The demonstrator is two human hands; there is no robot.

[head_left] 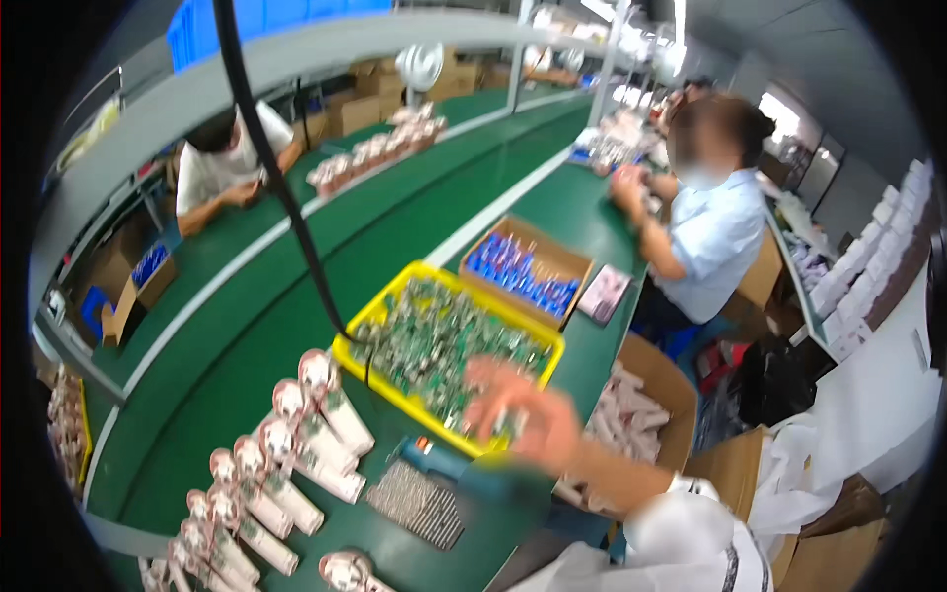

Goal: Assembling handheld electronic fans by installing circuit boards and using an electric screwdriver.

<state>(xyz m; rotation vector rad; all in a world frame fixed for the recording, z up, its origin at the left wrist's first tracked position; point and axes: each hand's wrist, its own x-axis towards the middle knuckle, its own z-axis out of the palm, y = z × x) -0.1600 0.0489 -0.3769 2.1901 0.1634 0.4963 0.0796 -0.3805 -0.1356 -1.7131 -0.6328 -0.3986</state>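
My right hand [528,414] reaches in from the lower right over the near right side of a yellow tray [380,393]. The tray holds a heap of small green circuit boards with metal parts [434,335]. Motion blur smears the fingers, so I cannot make out whether they grip anything. My left hand is out of view. Just below the tray lies a blurred blue-and-dark tool [483,481], its kind unclear. Beside it is a grey plate with rows of small metal pieces [414,501]. Pale pink housings with round heads [321,434] stand in rows at the left.
Beyond the tray, a cardboard box [582,266] holds blue cylindrical parts, with a pink card-like item [604,294] alongside. An open carton of pink pieces [631,414] sits right of the bench. A black cable [286,187] hangs across. Co-workers sit at the right and far left.
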